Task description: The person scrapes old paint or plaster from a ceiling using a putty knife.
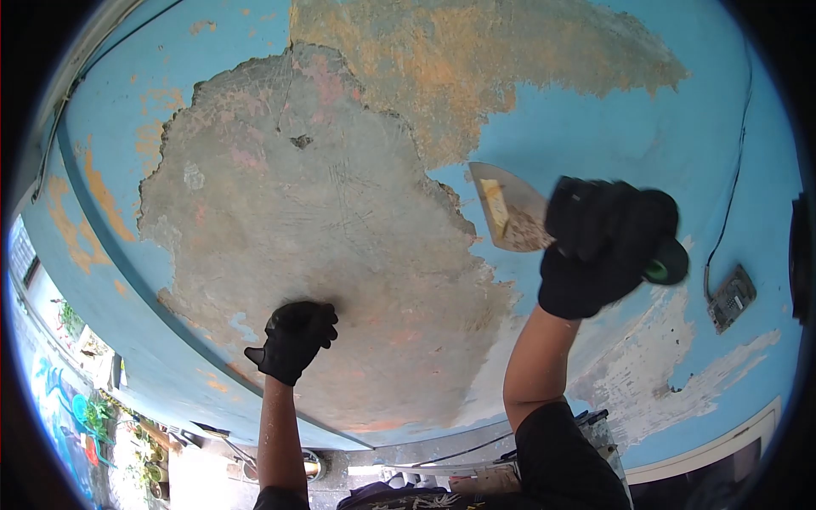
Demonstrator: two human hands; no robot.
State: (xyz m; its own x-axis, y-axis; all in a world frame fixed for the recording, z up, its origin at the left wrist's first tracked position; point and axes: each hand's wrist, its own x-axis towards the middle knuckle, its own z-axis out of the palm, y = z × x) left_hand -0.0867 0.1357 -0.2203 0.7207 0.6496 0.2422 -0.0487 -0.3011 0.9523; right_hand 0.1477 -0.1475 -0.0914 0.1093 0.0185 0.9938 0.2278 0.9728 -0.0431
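The black sleeve at the lower right looks nearest, leading up a bare forearm to the gloved right hand. That hand is closed in a fist around the handle of a broad scraper. The blade points left, in front of the blue wall and just beside the ragged rim of a large grey bare patch; whether it touches the wall, I cannot tell. A yellow strip and pinkish-brown smears mark its face.

The gloved left hand is over the lower part of the grey patch, fingers loosely bent, thumb spread, nothing visible in it. I cannot tell whether it braces on the wall.

To scrape well here, I would keep the blade low to the wall, slip its edge under lifted paint along the broken rim, and use short, even pushes; a steep angle would probably gouge the plaster. The left hand is best kept well apart from the blade's path. Extra care seems wise near the electrical box and its hanging cable on the right, since a slipping blade could nick them.
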